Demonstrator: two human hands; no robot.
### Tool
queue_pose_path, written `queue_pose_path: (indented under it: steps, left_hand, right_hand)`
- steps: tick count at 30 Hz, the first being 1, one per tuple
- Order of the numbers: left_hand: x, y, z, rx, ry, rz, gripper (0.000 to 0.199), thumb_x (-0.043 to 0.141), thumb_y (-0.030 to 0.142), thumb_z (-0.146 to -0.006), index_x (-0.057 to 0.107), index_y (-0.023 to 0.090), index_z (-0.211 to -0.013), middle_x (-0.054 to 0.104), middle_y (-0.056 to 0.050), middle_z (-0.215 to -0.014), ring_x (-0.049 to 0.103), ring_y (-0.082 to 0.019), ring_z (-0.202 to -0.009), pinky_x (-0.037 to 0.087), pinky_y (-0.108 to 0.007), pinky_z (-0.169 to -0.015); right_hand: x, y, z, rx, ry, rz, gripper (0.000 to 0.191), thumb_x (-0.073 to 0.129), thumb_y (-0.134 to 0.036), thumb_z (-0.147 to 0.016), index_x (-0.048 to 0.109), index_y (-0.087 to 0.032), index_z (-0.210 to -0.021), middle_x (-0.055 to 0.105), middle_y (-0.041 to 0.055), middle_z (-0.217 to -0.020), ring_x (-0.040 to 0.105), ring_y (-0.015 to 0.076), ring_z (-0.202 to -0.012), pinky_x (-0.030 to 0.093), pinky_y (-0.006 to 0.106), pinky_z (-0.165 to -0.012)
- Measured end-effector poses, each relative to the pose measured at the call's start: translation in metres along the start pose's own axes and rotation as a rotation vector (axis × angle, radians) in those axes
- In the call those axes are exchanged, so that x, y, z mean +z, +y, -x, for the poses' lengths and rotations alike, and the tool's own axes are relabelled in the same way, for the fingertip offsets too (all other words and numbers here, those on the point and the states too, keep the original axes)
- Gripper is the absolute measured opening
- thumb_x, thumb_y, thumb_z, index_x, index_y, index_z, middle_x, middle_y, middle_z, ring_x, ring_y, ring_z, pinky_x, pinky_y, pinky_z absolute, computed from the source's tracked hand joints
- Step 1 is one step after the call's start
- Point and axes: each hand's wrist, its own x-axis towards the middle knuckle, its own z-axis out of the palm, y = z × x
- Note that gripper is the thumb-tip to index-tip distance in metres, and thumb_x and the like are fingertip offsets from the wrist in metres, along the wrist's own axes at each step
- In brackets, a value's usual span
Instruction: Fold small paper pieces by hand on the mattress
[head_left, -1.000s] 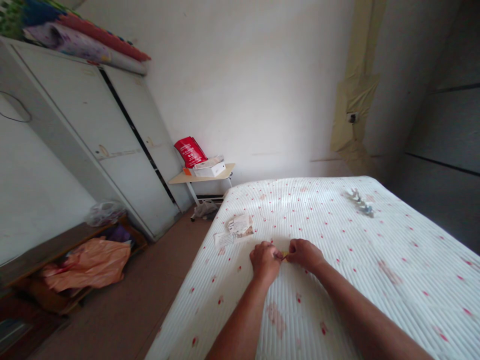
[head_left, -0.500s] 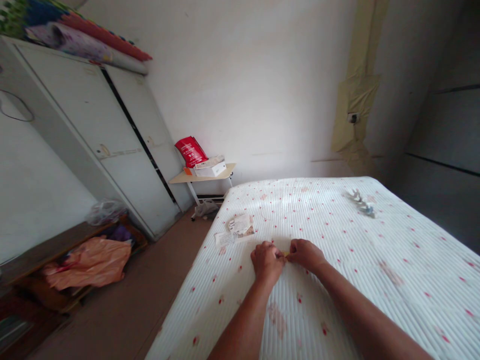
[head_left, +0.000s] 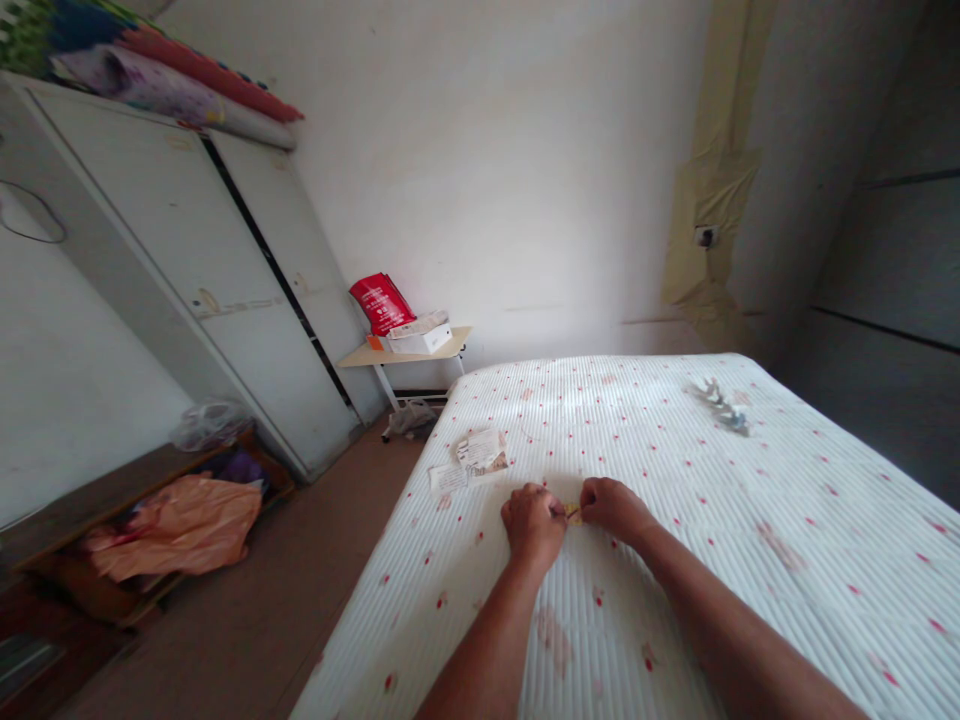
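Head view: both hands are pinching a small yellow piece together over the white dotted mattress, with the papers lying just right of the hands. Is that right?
Not quite. In the head view the left hand and right hand do pinch the small yellow piece over the mattress, but the papers lie to the left of the hands, near the bed's left edge.

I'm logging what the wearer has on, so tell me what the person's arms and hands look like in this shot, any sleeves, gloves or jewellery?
Both forearms are bare as far as the picture shows, with no sleeve in view. The left hand and the right hand are bare too: no gloves, and no watch, band or ring that I can make out at this size.
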Motion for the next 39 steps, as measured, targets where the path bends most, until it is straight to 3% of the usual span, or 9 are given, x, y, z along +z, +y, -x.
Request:
queue_pose_path:
  steps: [4, 10, 16, 22, 27, 32, 39]
  left_hand:
    - [-0.002, 0.002, 0.001, -0.014, -0.023, -0.010, 0.007, 0.063, 0.026, -0.071, 0.067, 0.026, -0.077, 0.062, 0.001, -0.097, 0.052, -0.017, -0.098, 0.035, -0.029, -0.084]
    - [-0.004, 0.003, 0.000, -0.018, -0.036, -0.014, 0.008, 0.060, 0.027, -0.073, 0.066, 0.026, -0.078, 0.062, 0.001, -0.098, 0.052, -0.017, -0.099, 0.035, -0.029, -0.085]
    - [0.003, -0.002, 0.002, 0.014, 0.021, 0.031, 0.006, 0.062, 0.027, -0.072, 0.065, 0.026, -0.076, 0.062, 0.002, -0.096, 0.051, -0.017, -0.098, 0.034, -0.030, -0.086]
    - [0.007, -0.003, 0.006, 0.216, 0.074, 0.107, 0.037, 0.055, 0.011, -0.073, 0.058, 0.030, -0.105, 0.061, 0.003, -0.107, 0.047, -0.015, -0.105, 0.033, -0.028, -0.091]
    - [0.007, -0.003, 0.004, 0.290, 0.027, 0.122, 0.031, 0.051, 0.007, -0.073, 0.064, 0.027, -0.093, 0.064, 0.002, -0.098, 0.050, -0.016, -0.097, 0.036, -0.028, -0.086]
    - [0.009, -0.004, 0.005, 0.327, 0.081, 0.108, 0.029, 0.052, 0.006, -0.071, 0.064, 0.025, -0.088, 0.063, 0.000, -0.091, 0.050, -0.017, -0.093, 0.036, -0.029, -0.080]
    - [0.010, -0.007, 0.007, 0.282, 0.135, 0.052, 0.011, 0.056, 0.017, -0.075, 0.064, 0.023, -0.078, 0.060, -0.002, -0.082, 0.050, -0.018, -0.085, 0.035, -0.029, -0.076]
  right_hand:
    - [-0.001, 0.000, -0.001, -0.006, -0.002, -0.007, 0.010, 0.054, -0.020, -0.072, 0.064, -0.018, -0.071, 0.065, 0.0030, -0.075, 0.058, 0.0137, -0.072, 0.031, 0.020, -0.057]
    - [0.000, -0.010, 0.008, 0.099, 0.063, 0.064, 0.024, 0.058, -0.043, -0.072, 0.063, -0.020, -0.074, 0.065, 0.0042, -0.076, 0.059, 0.0170, -0.069, 0.029, 0.023, -0.052]
    - [-0.002, -0.012, 0.010, 0.093, 0.057, 0.076, 0.013, 0.056, -0.032, -0.074, 0.062, -0.020, -0.073, 0.066, 0.0043, -0.078, 0.059, 0.0166, -0.071, 0.028, 0.023, -0.051]
    - [0.000, -0.012, 0.014, 0.054, 0.095, 0.127, 0.016, 0.051, -0.031, -0.077, 0.062, -0.020, -0.077, 0.066, 0.0054, -0.079, 0.060, 0.0176, -0.072, 0.029, 0.024, -0.053]
    - [-0.002, -0.010, 0.022, 0.020, 0.086, 0.155, 0.019, 0.052, -0.037, -0.077, 0.062, -0.020, -0.076, 0.066, 0.0056, -0.078, 0.061, 0.0182, -0.072, 0.031, 0.025, -0.055]
    - [-0.002, -0.006, 0.027, 0.008, 0.066, 0.185, 0.018, 0.051, -0.033, -0.077, 0.063, -0.020, -0.075, 0.065, 0.0051, -0.076, 0.061, 0.0182, -0.071, 0.032, 0.025, -0.056]
    - [-0.004, -0.006, 0.027, 0.012, 0.071, 0.158, 0.017, 0.051, -0.028, -0.075, 0.065, -0.020, -0.074, 0.067, 0.0060, -0.075, 0.061, 0.0183, -0.070, 0.031, 0.025, -0.055]
